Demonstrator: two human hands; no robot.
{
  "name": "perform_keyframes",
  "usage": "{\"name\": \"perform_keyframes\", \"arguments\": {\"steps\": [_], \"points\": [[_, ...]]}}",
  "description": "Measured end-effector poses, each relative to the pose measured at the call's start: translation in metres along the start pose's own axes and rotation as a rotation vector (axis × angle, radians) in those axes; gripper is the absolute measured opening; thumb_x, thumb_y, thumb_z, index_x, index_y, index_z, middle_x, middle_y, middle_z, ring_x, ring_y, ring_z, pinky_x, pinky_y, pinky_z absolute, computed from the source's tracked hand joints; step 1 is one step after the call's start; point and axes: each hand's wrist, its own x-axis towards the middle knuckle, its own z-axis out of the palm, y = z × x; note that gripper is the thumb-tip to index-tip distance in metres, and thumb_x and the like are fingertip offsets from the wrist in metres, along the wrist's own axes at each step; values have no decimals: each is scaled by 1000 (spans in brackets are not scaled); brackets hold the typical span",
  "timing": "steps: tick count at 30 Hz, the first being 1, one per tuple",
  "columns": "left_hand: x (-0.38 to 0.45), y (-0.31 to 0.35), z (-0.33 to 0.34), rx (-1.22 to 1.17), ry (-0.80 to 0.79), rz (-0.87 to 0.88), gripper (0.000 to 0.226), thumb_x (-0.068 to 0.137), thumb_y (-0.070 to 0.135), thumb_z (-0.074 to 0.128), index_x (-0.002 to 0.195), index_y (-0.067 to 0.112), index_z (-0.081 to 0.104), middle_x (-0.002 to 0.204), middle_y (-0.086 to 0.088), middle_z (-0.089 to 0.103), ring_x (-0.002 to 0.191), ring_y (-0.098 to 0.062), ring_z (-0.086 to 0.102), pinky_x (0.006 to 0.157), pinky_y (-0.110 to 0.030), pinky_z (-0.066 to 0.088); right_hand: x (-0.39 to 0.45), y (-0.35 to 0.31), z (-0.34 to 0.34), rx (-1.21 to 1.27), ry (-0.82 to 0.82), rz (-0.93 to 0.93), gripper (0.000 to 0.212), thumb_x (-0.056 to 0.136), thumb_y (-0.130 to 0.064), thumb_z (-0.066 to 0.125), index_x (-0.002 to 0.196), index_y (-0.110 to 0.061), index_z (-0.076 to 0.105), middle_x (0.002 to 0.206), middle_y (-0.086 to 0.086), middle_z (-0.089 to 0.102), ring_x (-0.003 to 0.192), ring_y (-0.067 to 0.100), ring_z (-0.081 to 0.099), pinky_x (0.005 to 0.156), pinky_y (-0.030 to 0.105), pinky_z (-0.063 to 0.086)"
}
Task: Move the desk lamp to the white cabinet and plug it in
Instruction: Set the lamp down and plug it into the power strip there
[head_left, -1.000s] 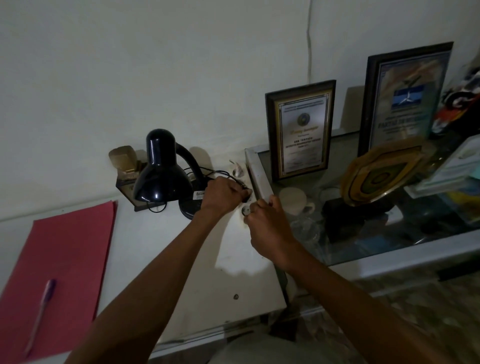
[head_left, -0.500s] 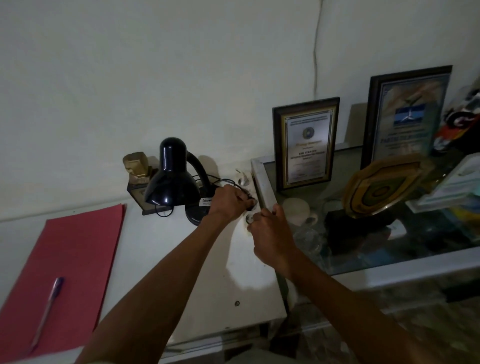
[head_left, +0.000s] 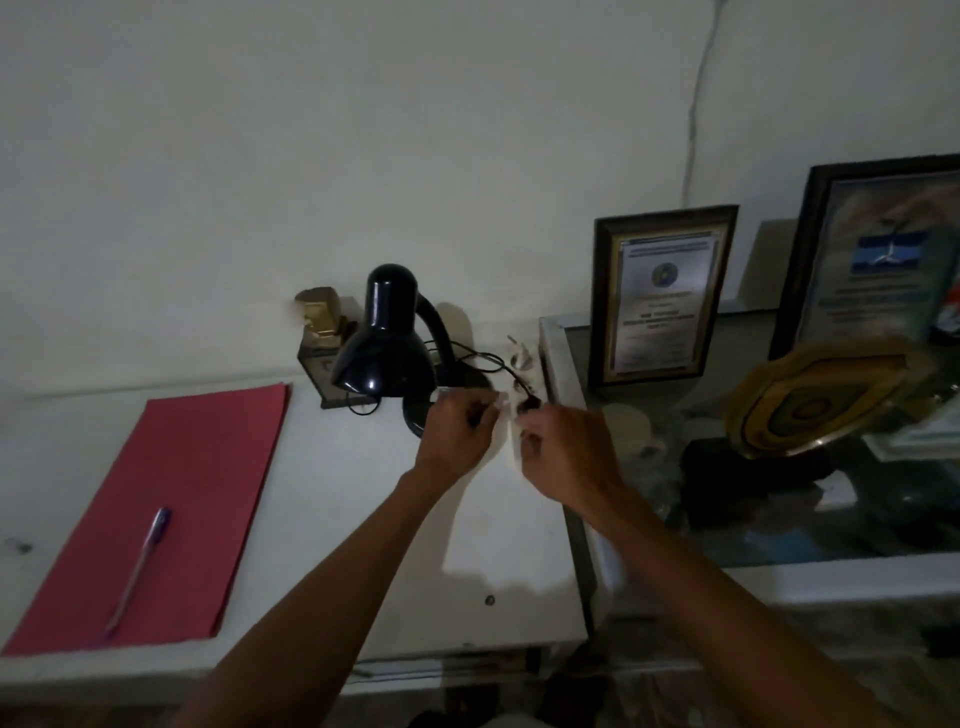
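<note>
The black desk lamp (head_left: 382, 345) stands on the white cabinet (head_left: 337, 519) near the wall, shade tilted down. Its thin black cord (head_left: 485, 358) loops right from the base to a black plug (head_left: 531, 405) over a white power strip (head_left: 519, 366) lying by the cabinet's right edge. My right hand (head_left: 566, 452) pinches the plug with its fingertips. My left hand (head_left: 457, 436) is curled just left of the plug, in front of the lamp's base. Blur hides what its fingers hold.
A red folder (head_left: 171, 493) with a pen (head_left: 137, 569) lies on the cabinet's left. A small gold trophy (head_left: 322, 325) stands behind the lamp. To the right, a glass-topped case (head_left: 831, 571) carries two framed certificates (head_left: 665, 296) and a gold plaque (head_left: 815, 402).
The view has shifted, so the lamp sits more central. Both hands have drawn slightly back from the power strip, and the left hand has come off the plug, which the right fingertips now hold.
</note>
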Motion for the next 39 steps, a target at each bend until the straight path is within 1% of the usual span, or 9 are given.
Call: {"name": "perform_keyframes", "arguments": {"steps": [5,7,13,18,23,25,28,34,39], "points": [[-18,-42,-39,43,254,-119,23,91,22,63,114,17,64,109,-7,69,98,-23,65,77,-26,53,53,-17,8,214,67,123,38,90,-19,62,128,-18,64,133,9,59,118,29,58,95,37,50],[-19,-56,-52,60,333,-162,37,90,18,65,125,14,56,123,-11,61,114,-25,57,90,-30,50,75,-22,17,247,59,108,41,90,-15,62,131,-16,62,134,10,58,124,30,53,99,40,47],[-19,-88,-75,112,286,-215,59,93,18,63,145,14,37,148,-12,41,132,-26,43,108,-33,40,122,-17,44,-95,-175,39,45,96,-17,49,141,-23,53,141,9,54,136,32,41,114,38,29],[-19,-108,-83,182,173,-167,57,97,26,55,148,11,36,153,-14,38,126,-31,52,100,-44,50,131,-12,56,-436,-98,-186,37,90,-19,58,125,-29,65,108,7,71,100,32,63,92,39,45],[-17,-122,-90,287,171,6,38,97,15,51,133,5,56,131,-18,57,80,-31,67,70,-37,59,134,-7,63,-345,57,-316,28,78,-4,62,95,-27,63,71,8,67,63,35,63,76,46,52],[-14,-124,-88,269,121,18,32,93,5,55,124,4,61,119,-19,60,70,-30,64,63,-36,58,135,-6,62,-357,127,-369,13,76,-14,52,80,-21,62,61,9,61,53,33,58,57,37,48],[-6,-123,-84,234,54,-41,24,91,0,54,112,2,66,109,-21,62,69,-32,63,63,-40,57,141,-6,64,-341,144,-395,26,75,-25,42,64,-13,63,54,15,55,46,34,55,48,27,27],[9,-117,-75,191,8,-142,22,92,8,56,113,2,63,107,-21,62,87,-35,65,77,-46,57,150,-10,65,-431,36,-214,11,73,-1,63,63,0,63,67,23,57,68,40,59,56,36,31],[9,-105,-75,121,31,-211,19,94,12,58,109,1,63,106,-20,66,96,-35,64,85,-49,55,154,-21,80,-595,-176,-49,20,92,-8,48,100,-5,66,107,15,60,110,35,50,86,42,39]]}}
